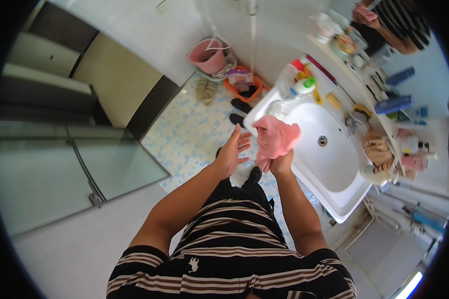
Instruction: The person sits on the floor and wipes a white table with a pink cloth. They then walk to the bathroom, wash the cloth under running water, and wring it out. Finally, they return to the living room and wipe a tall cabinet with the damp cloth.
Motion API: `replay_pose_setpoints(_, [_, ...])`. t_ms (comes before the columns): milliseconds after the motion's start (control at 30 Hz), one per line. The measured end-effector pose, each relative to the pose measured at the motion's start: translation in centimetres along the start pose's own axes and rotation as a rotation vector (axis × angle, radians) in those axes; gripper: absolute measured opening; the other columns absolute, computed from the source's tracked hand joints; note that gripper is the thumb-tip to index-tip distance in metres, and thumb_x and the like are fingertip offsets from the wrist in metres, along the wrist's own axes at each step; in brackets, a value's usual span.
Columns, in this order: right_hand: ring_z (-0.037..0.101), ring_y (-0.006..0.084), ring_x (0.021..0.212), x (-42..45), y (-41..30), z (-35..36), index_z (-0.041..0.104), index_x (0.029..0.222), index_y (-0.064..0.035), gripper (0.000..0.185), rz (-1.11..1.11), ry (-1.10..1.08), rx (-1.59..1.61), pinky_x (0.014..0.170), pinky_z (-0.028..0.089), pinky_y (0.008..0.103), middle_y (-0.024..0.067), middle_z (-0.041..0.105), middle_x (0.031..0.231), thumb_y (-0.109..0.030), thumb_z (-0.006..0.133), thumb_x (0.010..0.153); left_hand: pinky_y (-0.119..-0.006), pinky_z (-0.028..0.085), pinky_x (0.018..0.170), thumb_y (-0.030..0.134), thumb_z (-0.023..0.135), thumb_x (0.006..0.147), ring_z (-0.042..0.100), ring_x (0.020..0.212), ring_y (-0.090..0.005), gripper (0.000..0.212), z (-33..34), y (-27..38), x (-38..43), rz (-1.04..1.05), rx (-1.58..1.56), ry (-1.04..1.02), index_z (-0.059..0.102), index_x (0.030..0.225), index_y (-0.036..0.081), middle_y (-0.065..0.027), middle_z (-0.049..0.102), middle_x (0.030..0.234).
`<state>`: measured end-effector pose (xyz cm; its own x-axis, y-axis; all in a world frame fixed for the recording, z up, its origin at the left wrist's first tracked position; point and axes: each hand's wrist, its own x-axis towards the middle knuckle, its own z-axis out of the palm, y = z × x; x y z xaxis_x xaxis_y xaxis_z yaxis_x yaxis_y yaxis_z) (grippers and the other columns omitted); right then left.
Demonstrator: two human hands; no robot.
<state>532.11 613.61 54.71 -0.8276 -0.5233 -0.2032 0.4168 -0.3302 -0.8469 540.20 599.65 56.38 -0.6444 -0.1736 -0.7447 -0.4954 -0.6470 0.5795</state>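
A crumpled pink cloth (276, 137) is in my right hand (283, 163), over the near left rim of a white washbasin (331, 160). The cloth covers most of that hand's fingers. Just left of the cloth, my left hand (232, 153) is raised with its fingers apart and nothing in it. A white bottle with a green cap (304, 86) lies at the basin's far corner, beside a yellow item. On the basin's back ledge rests a yellow sponge or soap (333, 101). The basin's drain is visible, and the faucet (353, 122) is at its right side.
A pink bucket (207, 58) and an orange basket (243, 84) with a purple packet stand on the tiled floor, near beige slippers (205, 91) and dark shoes. Toiletries crowd a shelf (374, 101) below a mirror. A folded tan cloth (377, 147) lies by the faucet. Glass panels (41, 179) stand at left.
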Motion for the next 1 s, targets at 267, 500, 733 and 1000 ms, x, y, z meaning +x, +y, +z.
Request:
replay_pose_setpoints(267, [0.028, 0.0454, 0.149, 1.7, 1.9, 16.5, 0.033, 0.153, 0.0036, 0.081, -0.491, -0.539, -1.209, 0.123, 0.023, 0.0492, 0.0257, 0.033, 0.159, -0.024, 0.071, 0.088, -0.039, 0.049, 0.104, 0.051, 0.042, 0.107, 0.063, 0.116, -0.0223, 0.046, -17.7, 3.8, -3.2, 0.607, -0.789, -0.148, 0.057, 0.126, 0.012, -0.0084, 0.063, 0.129])
replay_pose_setpoints(500, [0.050, 0.0376, 0.131, 7.0, 21.1, 27.3, 0.059, 0.131, 0.0003, 0.045, -0.221, -1.244, -1.444, 0.110, 0.039, 0.0448, 0.0226, 0.059, 0.133, -0.019, 0.067, 0.091, -0.047, 0.042, 0.104, 0.036, 0.079, 0.081, 0.062, 0.109, -0.0346, 0.048, -27.8, 10.9, -10.9, 1.336, 1.098, 0.217, 0.067, 0.117, 0.006, -0.0158, 0.065, 0.120])
replay_pose_setpoints(733, [0.052, 0.0222, 0.134, 7.0, 18.4, 47.4, 0.054, 0.137, -0.0021, 0.048, -0.063, -1.046, -0.915, 0.110, 0.040, 0.0318, 0.0105, 0.062, 0.134, -0.013, 0.068, 0.093, -0.050, 0.041, 0.102, 0.034, 0.069, 0.089, 0.062, 0.104, -0.0376, 0.037, -46.5, 18.8, -14.6, 1.413, 0.774, 0.608, 0.067, 0.111, 0.004, -0.0136, 0.068, 0.107])
replay_pose_setpoints(1000, [0.052, 0.0243, 0.135, 18.4, 27.2, 62.3, 0.049, 0.143, -0.0040, 0.053, 0.650, -0.665, 0.272, 0.117, 0.036, 0.0395, 0.0117, 0.055, 0.144, -0.043, 0.039, 0.108, -0.048, 0.028, 0.119, 0.018, 0.066, 0.093, 0.037, 0.144, -0.0432, 0.067, -55.3, 30.4, -11.6, 1.156, 0.677, 0.586, 0.037, 0.147, -0.009, -0.0295, 0.041, 0.150])
